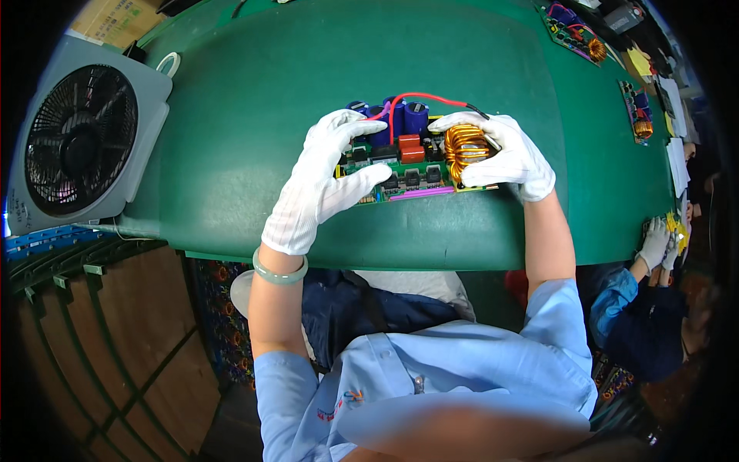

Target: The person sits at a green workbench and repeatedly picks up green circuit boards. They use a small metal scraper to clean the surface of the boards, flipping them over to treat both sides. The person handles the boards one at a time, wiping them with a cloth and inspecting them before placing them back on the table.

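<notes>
Between my two white-gloved hands is a green circuit board (443,172) crowded with parts. Blue cylindrical capacitors (416,115) stand along its far side, and red block parts (412,148) sit mid-board. At its right end is a coil of copper wire (464,150). A red wire (431,96) arches above the board and ends in a black sleeve near my right hand. My left hand (331,169) grips the left end, thumb on the near edge and fingers on the far side. My right hand (509,158) closes round the coil end.
The board is over a green-topped table (254,100). A grey box fan (81,142) stands at the left, near a cardboard box (115,19). Two similar boards, one far right (573,35) and one nearer (637,112), lie on the right. A co-worker's gloved hands (656,242) work at the right edge.
</notes>
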